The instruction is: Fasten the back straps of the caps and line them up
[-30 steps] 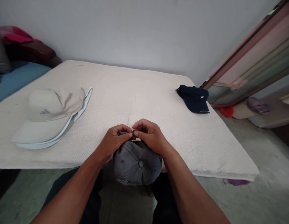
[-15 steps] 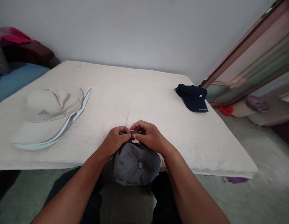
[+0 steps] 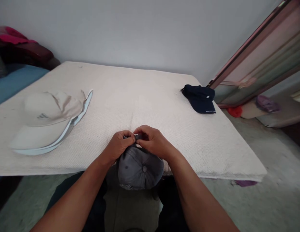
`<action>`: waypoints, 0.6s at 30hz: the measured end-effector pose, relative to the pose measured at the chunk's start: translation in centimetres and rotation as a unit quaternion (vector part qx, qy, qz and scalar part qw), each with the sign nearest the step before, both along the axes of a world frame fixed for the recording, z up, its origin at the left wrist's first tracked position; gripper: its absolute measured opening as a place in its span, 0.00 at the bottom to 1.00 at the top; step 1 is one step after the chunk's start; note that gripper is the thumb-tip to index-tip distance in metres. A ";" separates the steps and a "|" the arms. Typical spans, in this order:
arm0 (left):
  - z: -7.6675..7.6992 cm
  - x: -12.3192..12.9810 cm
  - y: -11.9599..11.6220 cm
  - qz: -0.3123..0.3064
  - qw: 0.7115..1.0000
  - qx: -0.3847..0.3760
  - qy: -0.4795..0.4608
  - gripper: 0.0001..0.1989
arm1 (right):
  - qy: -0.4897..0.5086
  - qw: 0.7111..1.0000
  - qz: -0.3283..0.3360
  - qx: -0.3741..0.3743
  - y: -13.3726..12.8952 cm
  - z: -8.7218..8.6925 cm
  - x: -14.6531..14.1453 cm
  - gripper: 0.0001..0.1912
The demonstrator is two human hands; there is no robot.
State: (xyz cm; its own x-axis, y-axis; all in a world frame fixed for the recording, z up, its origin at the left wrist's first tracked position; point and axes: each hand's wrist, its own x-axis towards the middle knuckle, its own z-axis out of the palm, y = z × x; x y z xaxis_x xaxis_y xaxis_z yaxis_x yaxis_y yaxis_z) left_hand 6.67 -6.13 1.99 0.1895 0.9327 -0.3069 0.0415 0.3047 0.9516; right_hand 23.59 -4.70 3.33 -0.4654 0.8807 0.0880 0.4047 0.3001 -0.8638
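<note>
A dark grey baseball cap [image 3: 141,169] hangs at the table's front edge, its crown and top button facing up towards me. My left hand [image 3: 121,143] pinches the strap at the cap's back opening. On the same strap, close beside it, my right hand [image 3: 151,140] has thumb and fingers closed. The fingertips of both hands almost meet there, and they partly hide the strap and its fastening. The cap's brim is out of sight below.
Left on the cloth-covered table [image 3: 116,90] lies a beige cap [image 3: 43,112] with a pale blue brim edge. A navy cap [image 3: 199,98] rests near the right edge. Behind is a wall [image 3: 130,32]; a framed glass panel [image 3: 256,58] stands at right.
Both hands stay at the cap's strap, with the fingers shifting slightly. The grey cap has tilted a little to the left. The whole view has shifted slightly.
</note>
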 end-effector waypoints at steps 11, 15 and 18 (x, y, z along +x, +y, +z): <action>-0.4 0.2 0.0 0.003 0.998 -0.047 -0.037 0.03 | 0.036 0.995 0.006 -0.093 0.7 -1.3 0.3 0.09; -0.3 0.0 0.0 -0.009 0.999 -0.039 -0.016 0.03 | 0.041 0.994 0.006 -0.102 0.7 -1.5 0.3 0.10; -0.4 -0.1 0.1 -0.023 0.999 -0.018 0.014 0.03 | 0.030 0.994 0.010 -0.108 0.7 -1.4 0.4 0.10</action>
